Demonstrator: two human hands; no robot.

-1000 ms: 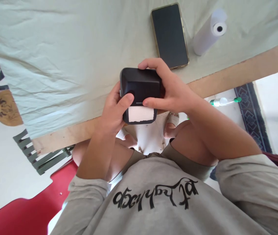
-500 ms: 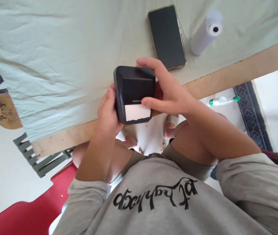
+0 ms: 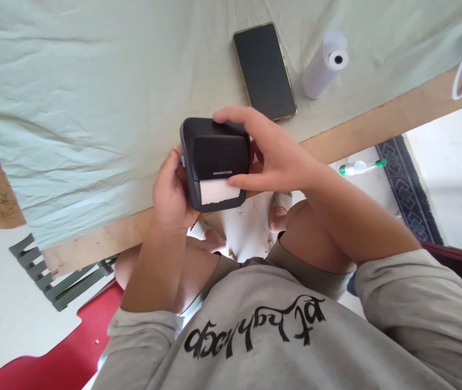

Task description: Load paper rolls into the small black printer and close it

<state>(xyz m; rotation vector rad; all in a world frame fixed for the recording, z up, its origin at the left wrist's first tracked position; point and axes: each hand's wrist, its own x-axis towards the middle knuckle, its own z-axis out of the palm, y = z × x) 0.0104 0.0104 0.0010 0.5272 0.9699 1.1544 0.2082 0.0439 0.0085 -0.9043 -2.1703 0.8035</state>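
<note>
The printer (image 3: 215, 154) was matt black plastic, its paper strip (image 3: 217, 190) smooth white; wrinkled pale cloth (image 3: 92, 97) covered the bare wooden bench (image 3: 377, 122); the phone (image 3: 264, 70) looked glossy.

I count two hands in my view: my left hand (image 3: 172, 192) and my right hand (image 3: 274, 157), both closed around one black label printer (image 3: 215, 160). One strip of white paper (image 3: 218, 190) sticks out of its slot. On the pale green cloth (image 3: 92, 97) I count one phone (image 3: 264, 70), lying screen up, and one roll of white paper (image 3: 323, 66) beside it. That makes two paper items in all: one strip, one roll. Below the table edge I see one green-capped bottle (image 3: 361, 167) on the floor, one red chair (image 3: 52, 357), and two feet in sandals, partly hidden by my arms.
</note>
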